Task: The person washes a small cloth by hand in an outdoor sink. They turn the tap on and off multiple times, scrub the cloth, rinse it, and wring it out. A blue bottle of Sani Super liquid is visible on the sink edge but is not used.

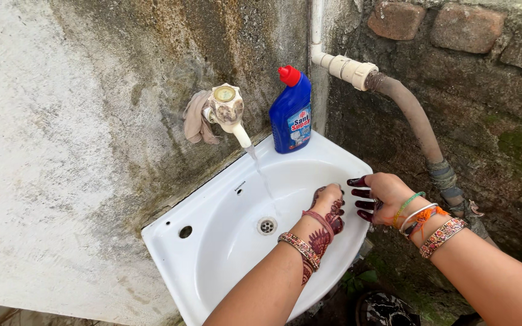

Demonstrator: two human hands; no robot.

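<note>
1. At the far rim of the white basin (170,232) stands a blue bottle (290,115) with a red cap and a pale label, against a stained, mossy plaster wall (80,151).
2. A cream tap (228,108), cloth-wrapped, runs water into the glossy bowl near the drain (266,226).
3. My left hand (327,208) rests inside the bowl, fingers curled, holding nothing; my right hand (382,193) hovers at the right rim, fingers spread, empty.

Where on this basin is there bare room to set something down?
The flat rim at the near-left corner, around the round hole, is bare. The back corner is taken by the blue bottle; the bowl's right side is crowded by the left hand and right hand.
</note>
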